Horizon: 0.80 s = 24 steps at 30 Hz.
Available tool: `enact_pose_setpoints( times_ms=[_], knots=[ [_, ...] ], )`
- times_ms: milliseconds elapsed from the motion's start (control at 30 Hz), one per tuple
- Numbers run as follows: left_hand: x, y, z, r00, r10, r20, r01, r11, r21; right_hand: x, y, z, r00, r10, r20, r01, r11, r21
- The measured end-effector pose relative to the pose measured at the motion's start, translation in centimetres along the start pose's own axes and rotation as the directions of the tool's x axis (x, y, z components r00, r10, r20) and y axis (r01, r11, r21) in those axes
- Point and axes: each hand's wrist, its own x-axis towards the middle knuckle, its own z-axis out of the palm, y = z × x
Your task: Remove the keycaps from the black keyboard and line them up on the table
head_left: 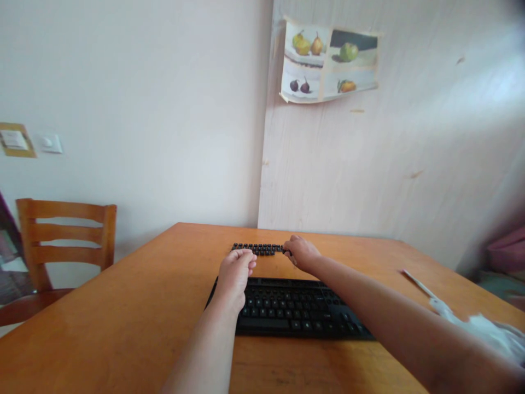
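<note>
A black keyboard [283, 313] lies on the table, partly covered by my forearms. Beyond it, small black keycaps [264, 249] are lined up in rows. My left hand [238, 269] hovers over the keyboard's upper left part, just in front of the keycaps, with fingers pinched together; whatever they hold, if anything, is hidden. At the right end of the rows, my right hand [302, 253] has its fingertips closed around a dark keycap [286, 251], mostly covered by the fingers.
The wooden table [143, 306] reaches back to the wall. At its right lie a thin white stick-like tool [418, 283] and a crumpled translucent plastic bag [479, 331]. A wooden chair [69, 232] stands at the left. Fruit pictures [328, 63] hang on the wall.
</note>
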Motion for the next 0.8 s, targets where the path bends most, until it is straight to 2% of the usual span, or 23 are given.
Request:
enact_pose_setpoints(
  times_ms=[433, 800],
  knots=[
    [-0.2, -0.1, 0.0, 1.000, 0.005, 0.012, -0.005, 0.998, 0.063, 2.4, -0.8, 2.1, 0.998, -0.025, 0.063, 0.027, 0.999, -0.037],
    [-0.2, -0.2, 0.0, 1.000, 0.002, 0.011, -0.003, 0.998, 0.057, 2.6, -1.1, 2.2, 0.997, -0.037, 0.071, 0.040, 0.998, -0.042]
  ],
)
